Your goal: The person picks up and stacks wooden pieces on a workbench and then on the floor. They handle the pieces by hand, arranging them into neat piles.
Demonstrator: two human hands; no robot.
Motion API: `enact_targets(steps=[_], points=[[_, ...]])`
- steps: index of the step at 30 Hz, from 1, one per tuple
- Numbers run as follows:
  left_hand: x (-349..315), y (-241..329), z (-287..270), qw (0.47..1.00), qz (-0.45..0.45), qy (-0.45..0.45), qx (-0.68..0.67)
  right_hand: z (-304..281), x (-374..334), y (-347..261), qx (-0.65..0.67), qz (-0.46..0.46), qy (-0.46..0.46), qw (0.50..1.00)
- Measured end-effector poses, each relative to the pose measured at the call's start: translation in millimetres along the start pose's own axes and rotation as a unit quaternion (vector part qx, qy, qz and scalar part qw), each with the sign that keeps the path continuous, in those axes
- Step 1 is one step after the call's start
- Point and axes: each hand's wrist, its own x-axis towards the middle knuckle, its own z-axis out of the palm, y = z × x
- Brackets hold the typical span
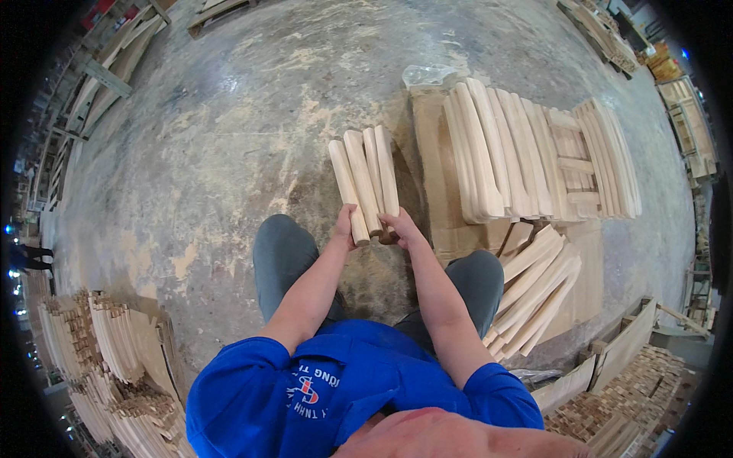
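- Both hands, left hand [347,225] and right hand [402,227], were clamped on the near ends of at least four pale wooden slats [365,179], one from each side, only a narrow gap apart.
- Concrete floor [191,198] spread all around, its edges bending off into the dark rim of the view.
- Brown cardboard [433,175] lay to the right of the slats, mostly covered.
- On it sat a large stack [534,156] of shaped wooden pieces in rows; its lower layers were hard to make out.
- Nearer the person, a fanned pile [542,282] of similar pieces was partly hidden by the right knee [477,286].
- The slats pointed away, side by side, ahead of the knees; whether they touched the floor could not be told.
- Underneath, the wood hid most of each grip, and the shadowed tips beside the right hand were unclear.
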Motion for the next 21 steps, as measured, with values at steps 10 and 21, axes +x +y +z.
enact_targets(steps=[10,21], points=[[10.4,7.6,-15.4,0.996,-0.021,0.034,0.083,5.1,-7.1,-7.5,0.075,0.061,-0.033,0.995],[14.1,-1.0,1.1,0.999,-0.037,-0.003,0.027,-2.6,-7.7,-7.5,0.092,0.075,0.027,0.993]])
